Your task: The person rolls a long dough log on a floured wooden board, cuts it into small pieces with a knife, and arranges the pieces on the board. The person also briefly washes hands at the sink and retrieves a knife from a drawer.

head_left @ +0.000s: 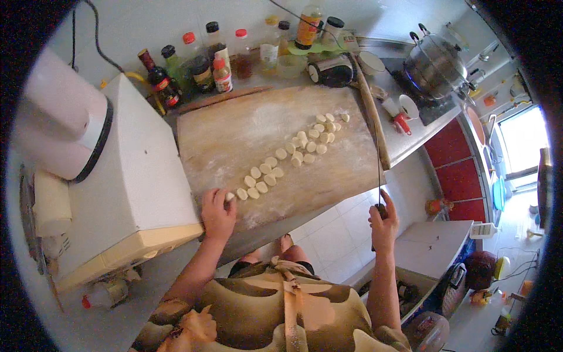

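- Standing just left of the left hand: white, box-shaped appliance (141, 161), near corner close to the wrist.
- Left hand (218, 214): fingers bent narrow against the end dough piece (229, 197); cannot tell whether it is gripped.
- Small pale dough pieces (270, 161): loose band from just beside the left fingertips, running away and rightward across a floured wooden board (234, 129).
- Right hand (384, 227): closed round a knife (381, 210), blade pointing away.
- Ahead of right hand: rolling pin (372, 111) along the board's right edge.
- Farther ahead, rightward: steel pot (435, 61).
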